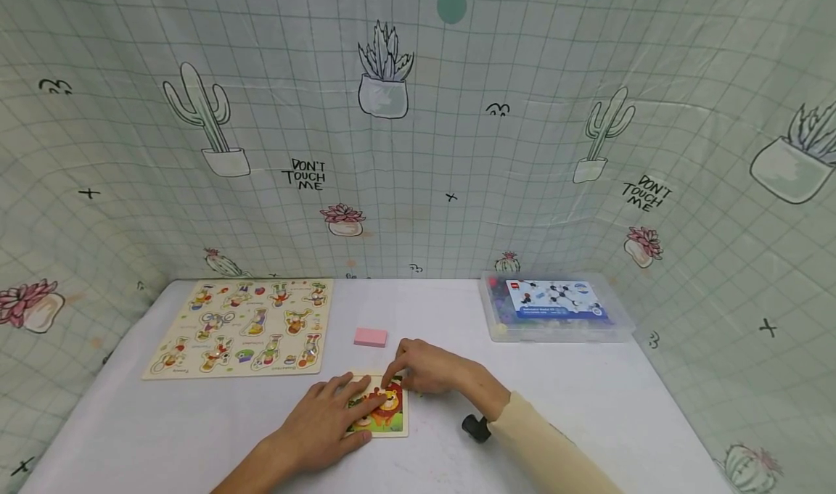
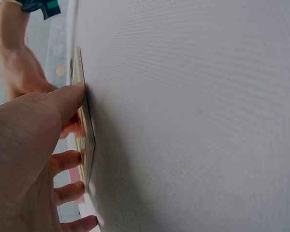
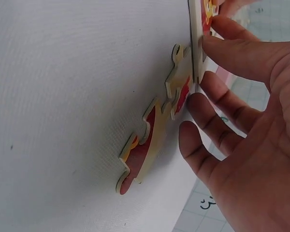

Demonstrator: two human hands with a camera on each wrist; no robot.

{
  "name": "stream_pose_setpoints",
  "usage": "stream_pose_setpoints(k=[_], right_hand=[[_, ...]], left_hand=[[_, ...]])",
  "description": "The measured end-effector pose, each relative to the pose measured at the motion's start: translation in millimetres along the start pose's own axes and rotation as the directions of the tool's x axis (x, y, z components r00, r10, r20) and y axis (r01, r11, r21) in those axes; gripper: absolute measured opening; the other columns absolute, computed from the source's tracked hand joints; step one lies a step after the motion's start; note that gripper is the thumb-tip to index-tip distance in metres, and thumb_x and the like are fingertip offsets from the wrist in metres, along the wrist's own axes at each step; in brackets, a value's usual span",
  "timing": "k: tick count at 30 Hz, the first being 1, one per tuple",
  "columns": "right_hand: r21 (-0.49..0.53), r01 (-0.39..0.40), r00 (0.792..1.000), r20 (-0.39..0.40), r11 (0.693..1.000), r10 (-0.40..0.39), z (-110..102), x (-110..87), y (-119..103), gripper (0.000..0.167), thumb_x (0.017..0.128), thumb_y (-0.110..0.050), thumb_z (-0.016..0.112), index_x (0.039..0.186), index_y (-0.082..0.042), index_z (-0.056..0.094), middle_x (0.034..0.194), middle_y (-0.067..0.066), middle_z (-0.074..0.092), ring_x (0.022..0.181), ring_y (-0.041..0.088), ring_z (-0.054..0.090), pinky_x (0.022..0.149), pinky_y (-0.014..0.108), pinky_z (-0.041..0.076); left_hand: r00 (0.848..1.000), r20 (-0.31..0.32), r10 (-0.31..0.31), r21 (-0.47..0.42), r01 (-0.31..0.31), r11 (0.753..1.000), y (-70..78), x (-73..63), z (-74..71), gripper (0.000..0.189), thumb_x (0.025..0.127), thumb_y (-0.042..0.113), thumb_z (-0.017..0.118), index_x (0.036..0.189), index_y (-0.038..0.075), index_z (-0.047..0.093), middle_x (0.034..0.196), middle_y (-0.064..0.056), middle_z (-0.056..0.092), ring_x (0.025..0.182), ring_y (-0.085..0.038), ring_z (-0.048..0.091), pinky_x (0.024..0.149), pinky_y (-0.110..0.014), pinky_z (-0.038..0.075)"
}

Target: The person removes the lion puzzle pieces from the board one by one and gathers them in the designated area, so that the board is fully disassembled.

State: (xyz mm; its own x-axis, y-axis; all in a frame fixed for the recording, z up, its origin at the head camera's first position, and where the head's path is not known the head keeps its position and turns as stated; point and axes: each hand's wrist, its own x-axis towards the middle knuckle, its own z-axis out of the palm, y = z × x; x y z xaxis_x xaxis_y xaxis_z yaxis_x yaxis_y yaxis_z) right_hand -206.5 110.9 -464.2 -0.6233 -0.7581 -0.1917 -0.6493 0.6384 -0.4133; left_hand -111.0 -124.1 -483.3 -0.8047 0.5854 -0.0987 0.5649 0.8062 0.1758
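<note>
A small wooden jigsaw board (image 1: 400, 430) with a lion picture lies flat on the table. My left hand (image 1: 329, 423) rests on its left part, fingers spread and thumb at the near edge. My right hand (image 1: 429, 367) is at the upper right corner, its index finger touching the picture. In the right wrist view, the right thumb and index finger are at the board's edge and the other fingers are loosely bent. Below them two loose puzzle pieces (image 3: 147, 145), dark red and cream, lie beside the board. The head view mostly hides these pieces behind the right hand.
A pink block (image 1: 370, 336) lies behind the board. At the back left is a large wooden picture board (image 1: 242, 327) with several figures. A clear plastic case (image 1: 555, 309) stands at the back right. A black object (image 1: 476, 429) is by the right sleeve.
</note>
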Motion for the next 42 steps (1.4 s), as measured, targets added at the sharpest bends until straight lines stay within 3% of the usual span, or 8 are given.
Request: stream_pose_setpoints(k=[11, 29, 35, 42], right_hand=[[0.002, 0.003, 1.000, -0.005, 1.000, -0.003, 1, 2.7, -1, 0.026, 0.094, -0.015, 0.069, 0.104, -0.037, 0.078, 0.111, -0.008, 0.057, 0.101, 0.008, 0.049, 0.088, 0.026, 0.045], [0.016, -0.024, 1.000, -0.008, 1.000, 0.024, 3, 4.8, -9, 0.020, 0.083, -0.027, 0.084, 0.097, -0.035, 0.072, 0.112, -0.009, 0.054, 0.103, 0.009, 0.046, 0.086, 0.023, 0.043], [-0.007, -0.024, 1.000, -0.015, 1.000, 0.024, 3, 4.8, -11, 0.019, 0.084, -0.026, 0.082, 0.097, -0.035, 0.070, 0.111, -0.009, 0.054, 0.102, 0.010, 0.046, 0.085, 0.023, 0.044], [-0.007, 0.002, 1.000, -0.014, 1.000, -0.002, 1, 3.8, -11, 0.012, 0.094, -0.021, 0.072, 0.101, -0.031, 0.072, 0.099, -0.010, 0.058, 0.089, 0.006, 0.050, 0.082, 0.022, 0.044]], left_hand=[[1.000, -0.006, 0.016, 0.016, -0.016, 1.000, -0.2, -0.2, 0.2, 0.057, 0.099, 0.058, 0.052, 0.152, 0.039, 0.044, 0.156, -0.002, 0.043, 0.141, -0.034, 0.040, 0.103, -0.059, 0.040], [1.000, -0.012, 0.016, 0.017, -0.015, 1.000, 1.3, 0.7, -4.1, 0.057, 0.097, 0.056, 0.056, 0.151, 0.040, 0.045, 0.154, -0.002, 0.046, 0.139, -0.033, 0.042, 0.101, -0.059, 0.042], [1.000, 0.000, 0.011, 0.001, -0.011, 1.000, 1.6, 0.5, -5.6, 0.058, 0.098, 0.056, 0.055, 0.152, 0.039, 0.044, 0.154, -0.003, 0.045, 0.140, -0.034, 0.042, 0.101, -0.059, 0.042], [1.000, -0.001, 0.013, -0.006, -0.013, 1.000, 1.7, 0.2, -5.6, 0.057, 0.098, 0.056, 0.055, 0.151, 0.038, 0.045, 0.154, -0.003, 0.045, 0.139, -0.035, 0.042, 0.101, -0.059, 0.041]])
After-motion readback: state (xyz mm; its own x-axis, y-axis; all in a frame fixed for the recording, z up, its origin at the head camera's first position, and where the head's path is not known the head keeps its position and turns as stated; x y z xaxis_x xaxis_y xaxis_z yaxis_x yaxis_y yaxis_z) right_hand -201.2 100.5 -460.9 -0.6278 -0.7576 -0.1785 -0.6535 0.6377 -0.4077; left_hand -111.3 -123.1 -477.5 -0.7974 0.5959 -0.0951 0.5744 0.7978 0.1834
